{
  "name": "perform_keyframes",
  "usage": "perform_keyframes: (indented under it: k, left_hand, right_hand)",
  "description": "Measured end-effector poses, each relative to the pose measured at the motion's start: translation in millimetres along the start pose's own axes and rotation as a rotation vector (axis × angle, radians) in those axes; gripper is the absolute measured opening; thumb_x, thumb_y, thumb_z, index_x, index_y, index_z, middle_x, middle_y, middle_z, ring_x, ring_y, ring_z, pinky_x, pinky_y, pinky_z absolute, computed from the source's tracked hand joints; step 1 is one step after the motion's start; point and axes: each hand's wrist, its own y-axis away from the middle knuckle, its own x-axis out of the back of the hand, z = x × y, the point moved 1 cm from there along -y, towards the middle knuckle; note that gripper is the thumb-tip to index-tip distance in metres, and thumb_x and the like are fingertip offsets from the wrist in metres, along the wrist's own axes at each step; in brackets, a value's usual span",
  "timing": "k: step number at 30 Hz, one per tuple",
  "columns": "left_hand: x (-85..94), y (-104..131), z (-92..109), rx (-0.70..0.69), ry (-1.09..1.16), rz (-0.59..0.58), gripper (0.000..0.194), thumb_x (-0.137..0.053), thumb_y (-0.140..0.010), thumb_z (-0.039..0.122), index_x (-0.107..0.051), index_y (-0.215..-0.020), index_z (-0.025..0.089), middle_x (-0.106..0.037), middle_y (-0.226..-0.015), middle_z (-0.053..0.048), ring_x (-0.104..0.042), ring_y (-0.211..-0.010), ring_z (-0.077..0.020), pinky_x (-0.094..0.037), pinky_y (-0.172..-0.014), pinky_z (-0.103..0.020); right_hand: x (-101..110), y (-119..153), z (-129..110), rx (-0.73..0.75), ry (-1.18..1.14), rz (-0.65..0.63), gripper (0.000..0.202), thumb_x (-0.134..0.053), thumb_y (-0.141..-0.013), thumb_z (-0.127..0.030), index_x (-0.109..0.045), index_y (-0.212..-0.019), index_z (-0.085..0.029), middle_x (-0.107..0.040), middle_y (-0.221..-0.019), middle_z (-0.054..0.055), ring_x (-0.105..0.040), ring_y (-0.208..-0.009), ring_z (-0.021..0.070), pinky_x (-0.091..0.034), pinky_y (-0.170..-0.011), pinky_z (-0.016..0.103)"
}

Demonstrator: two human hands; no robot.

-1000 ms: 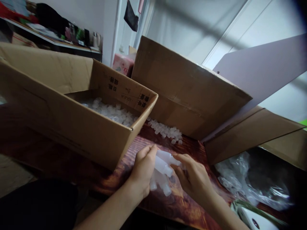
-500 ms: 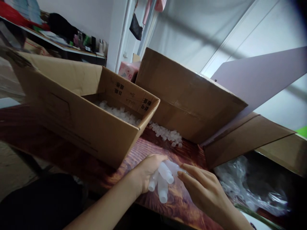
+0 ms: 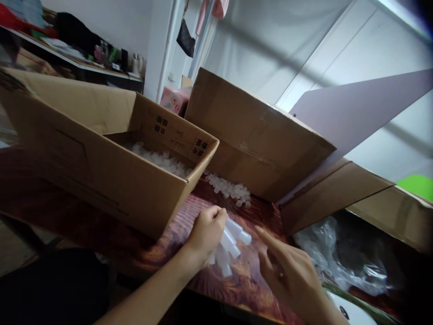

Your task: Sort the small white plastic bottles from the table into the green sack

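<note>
Several translucent white plastic tubes (image 3: 229, 243) with narrower necks are bunched in my left hand (image 3: 208, 232), whose fingers are closed around them. Their neck ends point towards me and to the right, above the table. My right hand (image 3: 287, 271) is just to the right, apart from the tubes, with its index finger stretched out and nothing visible in it. Motion blurs its fingers a little. Beyond my hands, a heap of small translucent caps (image 3: 230, 188) lies on the reddish wood-grain table (image 3: 252, 289).
On the left stands an open cardboard box (image 3: 111, 176) with many small translucent pieces (image 3: 162, 161) inside. A larger cardboard box (image 3: 257, 135) stands behind the caps. At right, another open carton (image 3: 324, 194) contains clear plastic film (image 3: 338, 257). A white device (image 3: 352, 311) lies at lower right.
My right hand has drawn away from the tubes, leaving a gap. My left hand has turned, and the tubes now fan more to the right. The view has shifted slightly.
</note>
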Motion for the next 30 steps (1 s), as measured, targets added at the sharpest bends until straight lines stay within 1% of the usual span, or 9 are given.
perform_keyframes:
  k: [4,8,11,14,17,20,23,27,30]
  left_hand:
    - [-1.7,-2,-6,-0.005,-0.018,0.024,0.027,-0.054,-0.081,0.029,-0.045,-0.057,0.020,-0.042,-0.048,0.005,-0.040,-0.041,-0.0086,-0.028,-0.040,-0.020]
    - [-6.4,0,-9,0.123,0.054,-0.008,0.024,-0.056,-0.079,0.030,-0.045,-0.059,0.020,-0.044,-0.048,0.004,-0.042,-0.039,-0.0098,-0.029,-0.040,-0.020]
    - [-8.4,4,-8,0.155,0.120,-0.014,0.024,-0.059,-0.077,0.032,-0.046,-0.061,0.020,-0.045,-0.048,0.004,-0.043,-0.040,-0.0107,-0.030,-0.040,-0.021]
    - [-7.5,5,-8,0.022,0.046,0.025,0.027,-0.056,-0.080,0.033,-0.046,-0.059,0.020,-0.043,-0.050,0.004,-0.041,-0.043,-0.0098,-0.028,-0.042,-0.020]
    - [-5.1,1,-11,-0.131,-0.100,0.083,0.027,-0.052,-0.084,0.032,-0.048,-0.059,0.020,-0.045,-0.053,0.003,-0.043,-0.048,-0.0113,-0.029,-0.046,-0.021]
    - [-1.5,-4,-9,-0.269,-0.243,0.175,0.026,-0.050,-0.086,0.030,-0.051,-0.062,0.021,-0.051,-0.057,0.001,-0.046,-0.055,-0.0137,-0.031,-0.051,-0.022]
    - [1.9,-7,-4,-0.350,-0.300,0.246,0.026,-0.050,-0.087,0.027,-0.050,-0.062,0.021,-0.052,-0.059,0.001,-0.047,-0.057,-0.0146,-0.030,-0.053,-0.023]
    - [5.0,-8,1,-0.373,-0.291,0.258,0.025,-0.049,-0.088,0.029,-0.051,-0.064,0.021,-0.052,-0.060,0.001,-0.046,-0.058,-0.0148,-0.029,-0.054,-0.024]
    - [6.8,-10,0,-0.368,-0.272,0.252,0.025,-0.049,-0.088,0.029,-0.052,-0.065,0.021,-0.053,-0.060,0.001,-0.047,-0.057,-0.0147,-0.030,-0.055,-0.024]
  right_hand:
    - [-2,-3,-1,0.046,-0.002,-0.091,0.043,-0.048,-0.094,-0.016,-0.041,-0.136,-0.020,-0.062,-0.069,-0.001,-0.053,-0.050,0.0120,-0.039,-0.049,0.023]
    - [-3,-13,-1,0.059,0.096,0.029,0.029,-0.053,-0.094,-0.023,-0.049,-0.122,-0.016,-0.065,-0.074,0.002,-0.058,-0.055,0.0139,-0.042,-0.054,0.025]
    - [-8,-16,-4,0.062,0.116,0.035,0.017,-0.050,-0.095,-0.022,-0.054,-0.110,-0.017,-0.066,-0.074,0.004,-0.059,-0.057,0.0147,-0.042,-0.055,0.025]
    - [-21,-13,-8,-0.164,-0.104,0.067,0.015,-0.049,-0.095,-0.025,-0.056,-0.106,-0.018,-0.064,-0.071,0.002,-0.057,-0.055,0.0129,-0.041,-0.053,0.023]
    - [-37,-7,-14,-0.610,-0.561,0.139,0.024,-0.056,-0.091,-0.041,-0.057,-0.105,-0.021,-0.055,-0.062,-0.003,-0.049,-0.048,0.0109,-0.037,-0.045,0.021]
    - [-51,-4,-19,-1.112,-1.152,0.224,0.044,-0.067,-0.077,-0.058,-0.056,-0.099,-0.022,-0.055,-0.064,-0.005,-0.040,-0.041,0.0071,-0.030,-0.037,0.018]
    - [-60,-4,-22,-1.432,-1.572,0.169,0.046,-0.077,-0.065,-0.057,-0.057,-0.081,-0.019,-0.058,-0.069,-0.001,-0.037,-0.039,0.0034,-0.022,-0.033,0.014]
    - [-62,-1,-23,-1.496,-1.701,0.079,0.037,-0.085,-0.059,-0.036,-0.062,-0.080,-0.015,-0.061,-0.075,0.003,-0.041,-0.047,0.0033,-0.025,-0.037,0.012]
    - [-56,1,-26,-1.312,-1.557,-0.004,0.040,-0.085,-0.061,-0.033,-0.063,-0.090,-0.017,-0.061,-0.075,0.000,-0.041,-0.049,0.0034,-0.025,-0.039,0.012]
